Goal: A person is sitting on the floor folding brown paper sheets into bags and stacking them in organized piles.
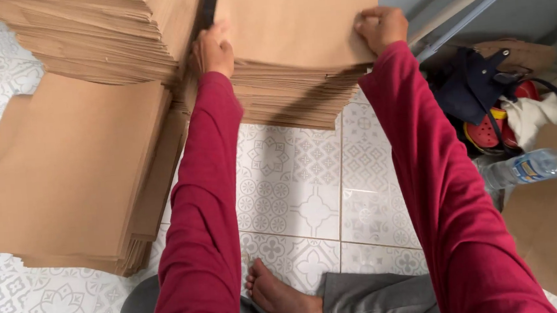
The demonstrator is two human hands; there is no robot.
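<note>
Both sleeves [209, 202] reaching forward are deep crimson, plain with no print. The top sheet [297, 19] under the hands is flat kraft brown, and so is the stack [293, 96] below it, its edges showing as fine tan stripes. The nearer pile [74, 172] on the left is the same brown. The floor tiles [294, 188] are white with pale grey floral and geometric tracery. The trousers [369, 298] are grey. Off to the right lie a clear bottle [528, 168] with a blue cap, a navy bag [468, 85], and red sandals [488, 130].
</note>
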